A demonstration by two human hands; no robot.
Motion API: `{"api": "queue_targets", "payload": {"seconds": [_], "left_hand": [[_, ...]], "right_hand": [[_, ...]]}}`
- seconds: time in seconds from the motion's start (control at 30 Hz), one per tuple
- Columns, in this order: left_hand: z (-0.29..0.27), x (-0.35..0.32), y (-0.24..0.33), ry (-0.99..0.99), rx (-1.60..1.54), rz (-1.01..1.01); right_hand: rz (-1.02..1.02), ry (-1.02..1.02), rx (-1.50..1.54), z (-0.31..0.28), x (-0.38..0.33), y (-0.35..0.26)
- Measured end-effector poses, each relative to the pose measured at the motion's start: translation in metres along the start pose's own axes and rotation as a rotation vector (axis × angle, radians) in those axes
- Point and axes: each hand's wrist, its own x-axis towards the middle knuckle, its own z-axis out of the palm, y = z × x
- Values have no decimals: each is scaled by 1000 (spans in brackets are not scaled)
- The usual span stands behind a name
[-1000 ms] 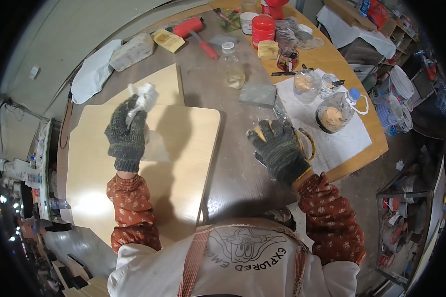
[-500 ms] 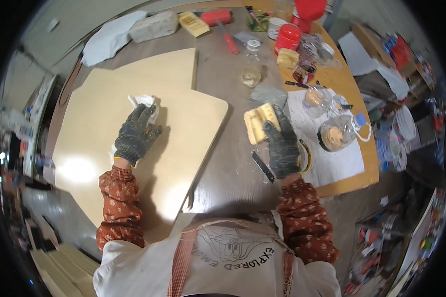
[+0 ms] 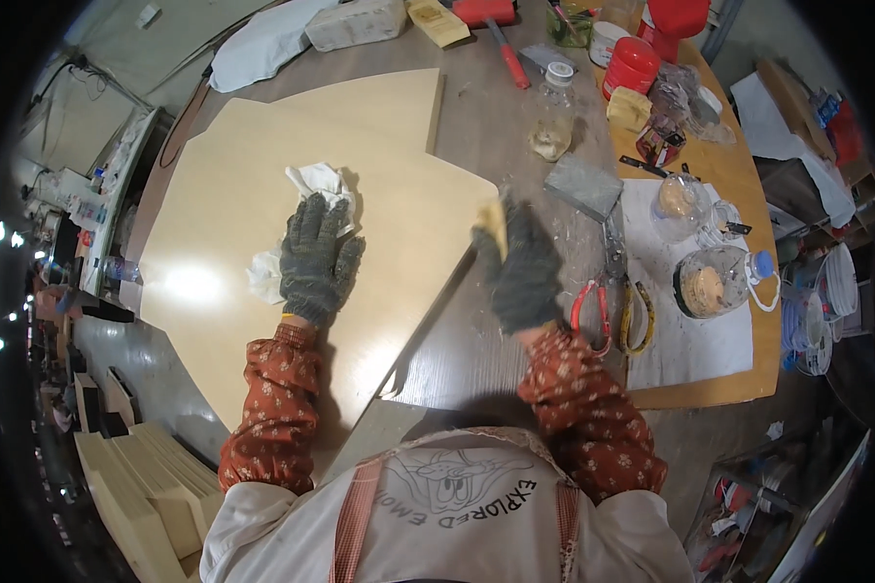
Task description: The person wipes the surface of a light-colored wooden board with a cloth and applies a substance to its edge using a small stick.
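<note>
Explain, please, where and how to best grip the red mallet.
Probably by its slim handle, coming from the near side: the mallet lies on the table, the handle's free end nearest and the thicker head farther away.

The grey-brown table (image 3: 486,126) carries pale boards (image 3: 399,243) beneath the left fingers (image 3: 312,222). Right of the right fingers (image 3: 523,220) lies a grey block (image 3: 583,187).

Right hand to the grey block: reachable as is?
Probably yes: the grey block lies near the right hand with nothing visibly between them, though grasping it would likely mean putting down the blurred yellow piece held there.
</note>
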Motion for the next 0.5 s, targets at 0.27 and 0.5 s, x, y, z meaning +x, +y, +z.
{"api": "queue_targets", "payload": {"seconds": [0.27,0.5], "left_hand": [[0,4,1,28,-27,-3],[4,4,-2,46,-82,9]], "right_hand": [[-233,-142,16,-13,-20,-13],[-61,-168,57,-6,33,53]]}}
